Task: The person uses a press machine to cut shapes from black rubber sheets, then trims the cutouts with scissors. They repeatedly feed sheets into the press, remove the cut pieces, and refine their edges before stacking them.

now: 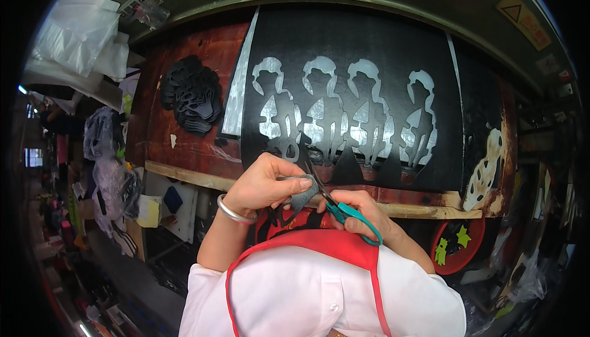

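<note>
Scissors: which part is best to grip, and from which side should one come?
Probably the teal handles, from the lower right, as the right hand does: they face that way, while the blades point up-left, close to the left hand.

Both arms bent, hands near each other, apart. Left forearm point(216, 241), bare, angles up and inward from lower left. Left hand point(270, 183): fingers curled, left thumb point(296, 186) pointing rightward, closed in a pinch. Right forearm point(410, 248), bare, slants up and inward from lower right. Right hand point(359, 206): lower in view than the left, fingers curled in a grip.
</note>
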`<state>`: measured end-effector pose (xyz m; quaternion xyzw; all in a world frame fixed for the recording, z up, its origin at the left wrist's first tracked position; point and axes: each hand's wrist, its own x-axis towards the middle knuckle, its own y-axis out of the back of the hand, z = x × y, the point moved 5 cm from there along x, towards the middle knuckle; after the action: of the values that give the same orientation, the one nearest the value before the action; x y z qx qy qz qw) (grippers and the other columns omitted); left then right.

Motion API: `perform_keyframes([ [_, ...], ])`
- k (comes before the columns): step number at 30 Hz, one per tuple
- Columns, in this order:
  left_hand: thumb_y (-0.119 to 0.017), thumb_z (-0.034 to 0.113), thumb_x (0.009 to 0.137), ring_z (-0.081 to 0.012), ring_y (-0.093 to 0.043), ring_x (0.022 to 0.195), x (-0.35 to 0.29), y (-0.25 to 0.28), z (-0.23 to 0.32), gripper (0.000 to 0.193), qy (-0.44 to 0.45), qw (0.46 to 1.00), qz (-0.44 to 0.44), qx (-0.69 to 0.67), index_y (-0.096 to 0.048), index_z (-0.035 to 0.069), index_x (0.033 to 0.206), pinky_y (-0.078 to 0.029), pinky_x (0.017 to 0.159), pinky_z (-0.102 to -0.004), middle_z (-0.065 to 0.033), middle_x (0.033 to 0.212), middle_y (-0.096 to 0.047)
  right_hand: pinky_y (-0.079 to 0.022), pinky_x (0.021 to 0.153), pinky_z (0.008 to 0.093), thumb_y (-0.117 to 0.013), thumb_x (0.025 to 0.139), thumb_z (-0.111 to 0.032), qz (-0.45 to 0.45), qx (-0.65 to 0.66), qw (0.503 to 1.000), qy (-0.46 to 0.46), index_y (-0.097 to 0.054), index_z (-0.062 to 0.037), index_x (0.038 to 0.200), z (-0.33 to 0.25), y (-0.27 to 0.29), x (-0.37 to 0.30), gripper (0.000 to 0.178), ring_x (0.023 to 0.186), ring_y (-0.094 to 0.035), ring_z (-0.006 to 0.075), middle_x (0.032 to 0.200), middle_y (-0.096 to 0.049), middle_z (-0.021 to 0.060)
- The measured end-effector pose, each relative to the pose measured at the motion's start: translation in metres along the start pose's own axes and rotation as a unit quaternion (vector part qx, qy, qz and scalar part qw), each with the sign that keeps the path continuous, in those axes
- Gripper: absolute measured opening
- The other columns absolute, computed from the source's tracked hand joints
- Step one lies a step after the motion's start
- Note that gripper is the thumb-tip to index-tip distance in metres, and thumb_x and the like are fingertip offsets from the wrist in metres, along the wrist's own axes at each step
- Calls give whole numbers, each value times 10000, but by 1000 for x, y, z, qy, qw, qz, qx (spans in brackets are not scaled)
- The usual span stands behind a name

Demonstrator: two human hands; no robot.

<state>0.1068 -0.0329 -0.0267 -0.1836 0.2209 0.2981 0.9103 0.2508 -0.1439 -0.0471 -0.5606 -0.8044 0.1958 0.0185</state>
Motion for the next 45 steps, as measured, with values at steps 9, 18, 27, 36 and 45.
perform_keyframes([
  [9,-688,143,869,-9,-422,422,1,0,2,185,-1,1000,-12,-24,-704,-41,887,-286,378,-177,8,566,-567,-351,521,208,-644,719,-717,15,33,999,4,-588,38,1035,0,1,-1,821,573,-479,62,634,-512,-2],
  [18,-703,81,830,-12,-406,385,5,3,1,146,3,999,-28,-26,-692,-61,861,-420,396,-187,-4,565,-572,-323,483,195,-722,689,-664,18,48,999,-7,-613,49,1006,-4,5,-2,788,529,-462,42,597,-516,-13],
  [27,-680,22,820,-22,-422,380,5,2,2,113,-10,998,-40,-41,-686,-85,857,-409,390,-181,-31,571,-583,-364,513,184,-763,700,-577,-14,113,993,-10,-627,49,1006,2,6,-3,710,567,-488,41,647,-546,-4],
  [36,-697,59,832,-23,-441,416,1,6,0,125,-13,999,-44,-20,-698,-60,873,-358,389,-175,-19,588,-593,-452,408,213,-784,779,-315,43,150,988,16,-619,55,1034,-2,30,-8,479,480,-540,71,621,-565,16],
  [45,-634,74,877,-57,-509,479,-9,9,5,169,-85,995,34,-39,-660,-71,960,-469,511,-204,-50,643,-606,-357,548,186,-840,661,-475,93,-31,993,62,-546,36,1150,-2,19,-4,766,623,-459,36,683,-492,-20],
])
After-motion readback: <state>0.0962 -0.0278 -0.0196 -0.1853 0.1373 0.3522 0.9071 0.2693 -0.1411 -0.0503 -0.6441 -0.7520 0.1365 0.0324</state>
